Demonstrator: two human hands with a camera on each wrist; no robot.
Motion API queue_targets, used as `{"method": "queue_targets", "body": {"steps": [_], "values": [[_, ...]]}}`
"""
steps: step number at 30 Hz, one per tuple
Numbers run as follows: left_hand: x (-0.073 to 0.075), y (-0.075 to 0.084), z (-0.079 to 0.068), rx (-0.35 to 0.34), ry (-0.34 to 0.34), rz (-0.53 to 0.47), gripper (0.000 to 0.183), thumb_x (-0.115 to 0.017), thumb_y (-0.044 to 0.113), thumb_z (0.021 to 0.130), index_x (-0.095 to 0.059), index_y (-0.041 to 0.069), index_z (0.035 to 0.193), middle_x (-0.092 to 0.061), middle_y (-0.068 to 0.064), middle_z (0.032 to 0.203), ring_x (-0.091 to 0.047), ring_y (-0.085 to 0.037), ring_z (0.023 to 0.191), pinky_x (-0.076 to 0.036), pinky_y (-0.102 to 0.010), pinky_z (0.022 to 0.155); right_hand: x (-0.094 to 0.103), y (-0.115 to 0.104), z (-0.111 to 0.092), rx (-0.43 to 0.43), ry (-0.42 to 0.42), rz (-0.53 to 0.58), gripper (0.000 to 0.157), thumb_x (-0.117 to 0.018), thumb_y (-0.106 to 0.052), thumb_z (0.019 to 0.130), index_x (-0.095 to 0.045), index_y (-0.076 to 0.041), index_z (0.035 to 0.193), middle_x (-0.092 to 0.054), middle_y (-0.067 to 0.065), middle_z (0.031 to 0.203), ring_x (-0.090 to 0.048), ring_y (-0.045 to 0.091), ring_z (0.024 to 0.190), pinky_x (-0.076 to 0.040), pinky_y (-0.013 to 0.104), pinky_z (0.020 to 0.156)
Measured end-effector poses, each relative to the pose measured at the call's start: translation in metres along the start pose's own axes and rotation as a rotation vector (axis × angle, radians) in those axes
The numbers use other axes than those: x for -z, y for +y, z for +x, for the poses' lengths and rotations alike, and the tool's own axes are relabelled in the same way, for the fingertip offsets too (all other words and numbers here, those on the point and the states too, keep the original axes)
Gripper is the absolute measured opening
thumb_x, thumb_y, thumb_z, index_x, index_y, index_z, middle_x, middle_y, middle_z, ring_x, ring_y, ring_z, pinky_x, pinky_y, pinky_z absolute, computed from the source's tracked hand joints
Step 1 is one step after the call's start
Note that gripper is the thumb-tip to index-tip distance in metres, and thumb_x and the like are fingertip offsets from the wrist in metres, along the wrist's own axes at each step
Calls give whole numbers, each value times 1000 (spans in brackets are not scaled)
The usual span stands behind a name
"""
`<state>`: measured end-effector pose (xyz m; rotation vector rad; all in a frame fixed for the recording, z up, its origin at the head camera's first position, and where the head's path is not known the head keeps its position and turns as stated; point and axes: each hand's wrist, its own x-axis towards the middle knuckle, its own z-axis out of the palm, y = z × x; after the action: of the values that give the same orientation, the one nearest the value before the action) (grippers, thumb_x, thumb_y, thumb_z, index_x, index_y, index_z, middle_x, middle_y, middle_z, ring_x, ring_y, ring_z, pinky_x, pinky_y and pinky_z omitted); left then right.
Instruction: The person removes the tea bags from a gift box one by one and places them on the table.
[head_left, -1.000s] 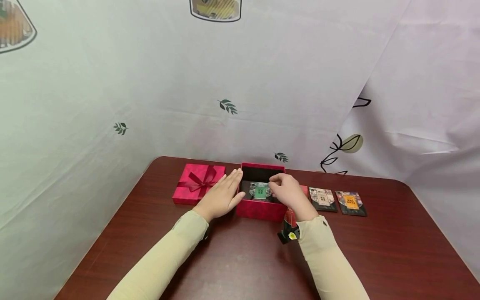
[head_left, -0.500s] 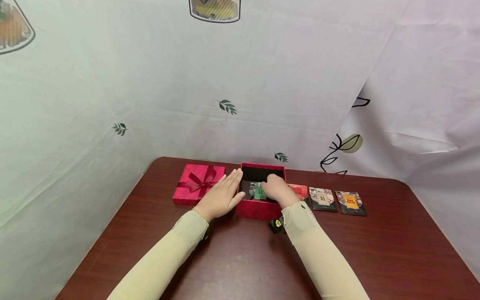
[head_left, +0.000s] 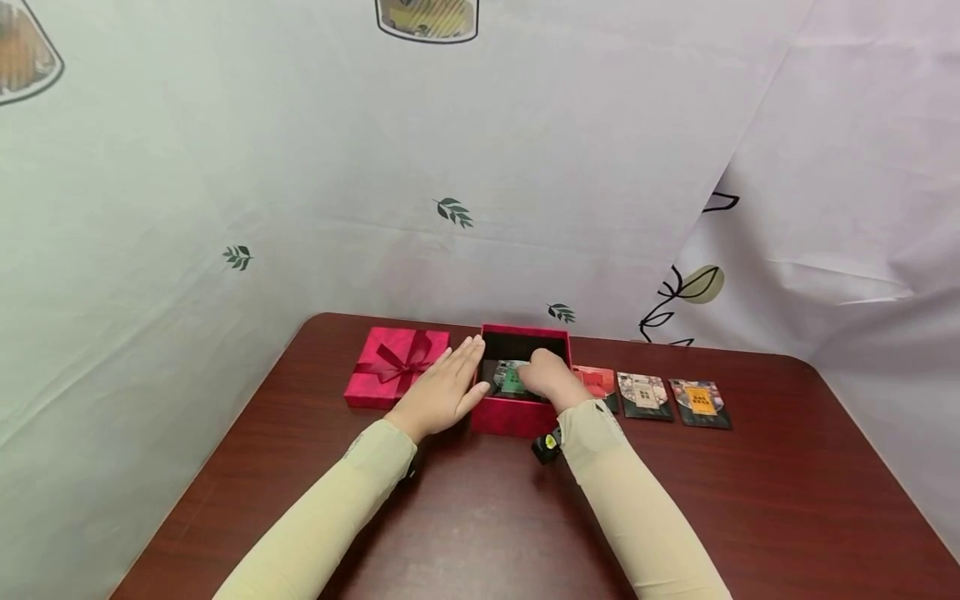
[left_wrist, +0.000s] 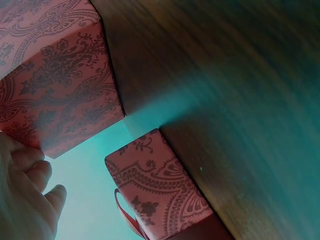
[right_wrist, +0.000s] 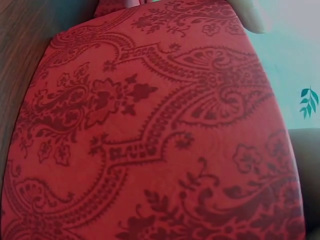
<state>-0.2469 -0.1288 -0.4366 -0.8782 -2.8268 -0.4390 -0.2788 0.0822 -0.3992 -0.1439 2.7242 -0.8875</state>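
Note:
My left hand [head_left: 442, 392] lies with straight fingers along the left rim of the red patterned box [head_left: 513, 417]; in the left wrist view its fingertips are right at the box wall [left_wrist: 60, 90]. My right hand [head_left: 549, 375] reaches into the box, fingers bent down over the right part of a flat sachet with a green label [head_left: 507, 377] and pinching it. The sachet is slightly tilted, and those fingertips are hidden behind the hand. In the right wrist view the box's patterned front [right_wrist: 140, 120] fills most of the picture.
Left of the box lies its red lid [head_left: 386, 354] with a dark ribbon bow. A row of sachets is to the right: a red one [head_left: 596, 382], a pale one [head_left: 645, 396] and an orange-labelled one [head_left: 701, 403]. A white printed cloth [head_left: 337, 167] hangs behind the table [head_left: 480, 517].
My right hand has moved left and down into the box, from the sachet's right upper edge onto its right part. The sachet has shifted slightly left and tilted. My left hand stays put.

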Motion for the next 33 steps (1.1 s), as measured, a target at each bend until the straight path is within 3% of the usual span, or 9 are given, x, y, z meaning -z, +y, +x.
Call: {"method": "queue_targets", "body": {"steps": [3, 9, 12, 15, 18, 23, 28, 33], "values": [[-1, 1, 1, 3, -1, 2, 69, -40, 43, 108, -25, 1, 160, -23, -11, 167, -15, -25, 155, -15, -45, 125, 1, 0, 1, 2, 7, 3, 32, -53, -14, 100, -61, 10, 120, -62, 22, 106, -53, 23, 73, -47, 39, 74], [-2, 0, 1, -8, 6, -7, 69, -41, 42, 107, -25, 0, 159, -24, -13, 167, -16, -26, 155, -16, -46, 124, -3, 3, 7, 3, 11, 23, 34, -56, -7, 94, -65, 10, 121, -66, 22, 117, -63, 27, 85, -54, 44, 83], [-1, 0, 1, -7, 9, -10, 69, -41, 42, 107, -26, -1, 159, -24, -13, 166, -16, -26, 155, -16, -46, 124, -4, 4, 10, -13, -2, 47, 20, -54, -6, 92, -68, 7, 98, -66, 19, 94, -61, 26, 70, -52, 40, 70], [-1, -1, 1, -1, 6, -12, 69, -41, 43, 107, -26, -1, 159, -24, -13, 167, -15, -26, 155, -16, -45, 125, -4, 3, 11, -36, -9, 54, 17, -53, -5, 91, -60, 0, 77, -57, 14, 74, -51, 22, 58, -44, 36, 58], [-1, -1, 1, 4, -1, -12, 70, -40, 44, 107, -25, 0, 159, -23, -12, 167, -15, -25, 155, -15, -44, 125, -5, 3, 11, -41, 4, 69, 20, -53, -5, 91, -55, -4, 71, -51, 9, 66, -47, 20, 53, -39, 32, 54], [-2, -1, 1, 3, 3, -12, 70, -40, 43, 107, -25, 0, 159, -23, -12, 167, -14, -26, 155, -16, -45, 125, -7, 5, 10, -41, 32, 116, 21, -54, -7, 94, -65, 4, 81, -52, 6, 60, -55, 22, 55, -44, 32, 56], [-3, -2, 2, -3, 9, -12, 70, -41, 44, 107, -26, -1, 159, -23, -12, 167, -15, -26, 155, -16, -45, 125, -9, 6, 14, -71, 36, 183, 24, -57, -9, 95, -64, 3, 76, -48, 4, 53, -51, 19, 50, -45, 32, 55], [-2, -1, 1, -1, 8, -18, 69, -40, 43, 107, -26, -1, 159, -23, -12, 167, -15, -25, 155, -16, -45, 125, -10, 6, 17, -87, 47, 255, 20, -60, -11, 97, -68, 7, 93, -58, 8, 66, -55, 18, 56, -49, 30, 58]]}}
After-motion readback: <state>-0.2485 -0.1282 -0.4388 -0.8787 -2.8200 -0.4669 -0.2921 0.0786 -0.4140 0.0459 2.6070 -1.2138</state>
